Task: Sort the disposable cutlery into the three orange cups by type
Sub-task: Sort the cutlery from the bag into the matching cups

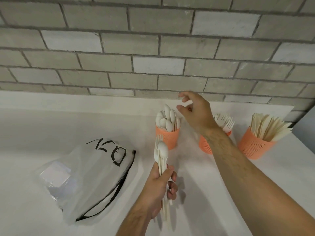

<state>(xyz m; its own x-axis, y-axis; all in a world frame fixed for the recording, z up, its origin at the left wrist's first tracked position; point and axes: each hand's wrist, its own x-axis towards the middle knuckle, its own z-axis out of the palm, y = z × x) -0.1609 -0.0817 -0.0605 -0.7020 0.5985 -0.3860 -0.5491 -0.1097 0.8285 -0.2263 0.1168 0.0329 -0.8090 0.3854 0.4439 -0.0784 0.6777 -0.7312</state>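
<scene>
Nearest the camera, the left hand grips a bundle of white cutlery upright above the front part of the white countertop, fingers curled round the handles; a spoon bowl faces the camera at the top of the bundle and fork tines show just behind it. Beyond it, the right hand hangs in the air over the back of the countertop, fingers loosely bent and spread, holding nothing; it sits just above and to the right of the spoon cup. That orange mesh cup stands near the back edge, filled with white spoons, bowls up. To its right the fork cup is partly hidden by the right forearm, its forks' tines fanning upward behind the wrist. Further right, toward the right edge of the countertop, the knife cup holds a dense fan of cream knives leaning right. On the left part of the countertop lies a translucent drawstring bag with black lettering and a black cord, something pale and square showing through it. A grey brick wall rises behind the back edge.
</scene>
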